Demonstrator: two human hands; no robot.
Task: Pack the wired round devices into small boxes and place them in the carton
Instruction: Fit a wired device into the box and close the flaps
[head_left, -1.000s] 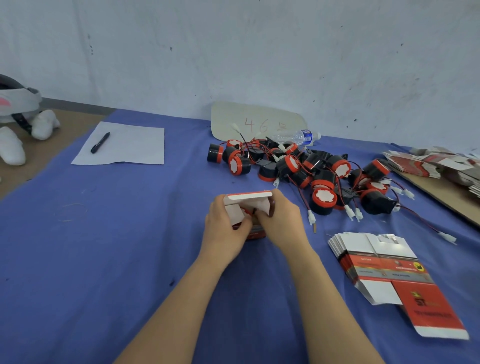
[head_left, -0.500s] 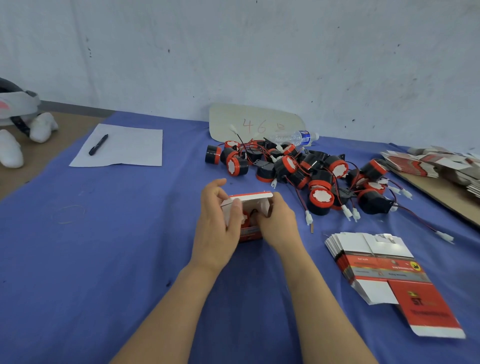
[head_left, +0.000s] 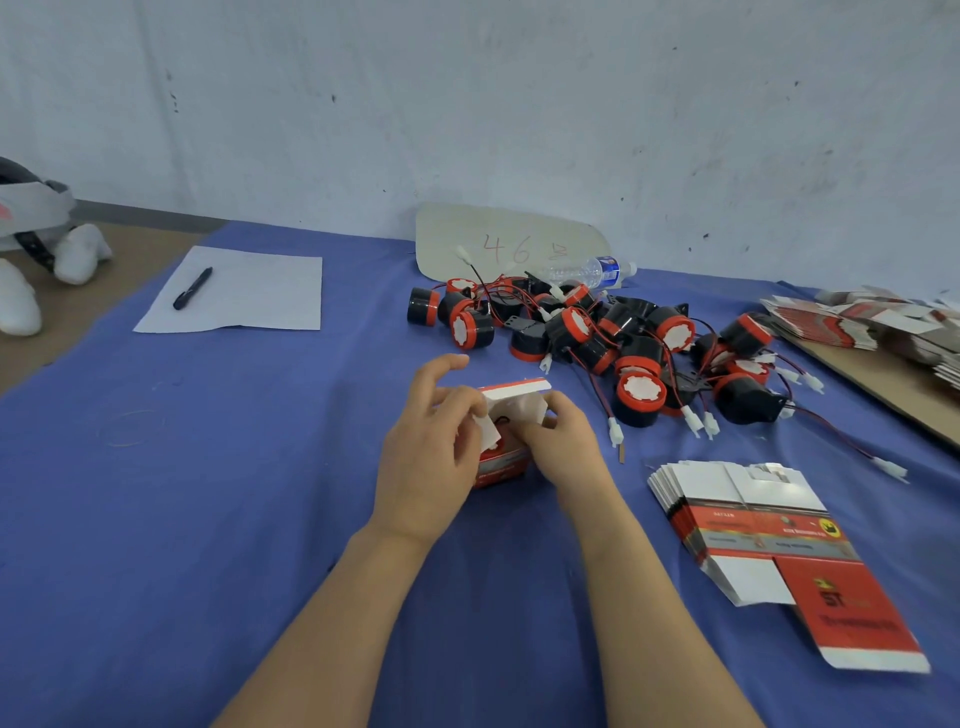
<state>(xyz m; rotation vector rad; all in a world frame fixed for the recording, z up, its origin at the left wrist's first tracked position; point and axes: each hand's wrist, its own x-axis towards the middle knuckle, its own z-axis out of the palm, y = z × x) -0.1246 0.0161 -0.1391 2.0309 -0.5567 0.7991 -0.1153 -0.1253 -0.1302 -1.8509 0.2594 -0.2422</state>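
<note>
**Small box upright between both hands**

The small box stands on the blue cloth at mid-table. Its open mouth faces up, and its lid flap is raised at the far side, long edge running left to right. It is thin printed card, red outside and plain white inside. The left hand pinches the white left side flap, forefinger lifted free. The right hand curls its fingers on the right flap. Behind lies a heap of round devices, black drums with red rims and thin wires. Flat boxes are stacked to the right.
</note>
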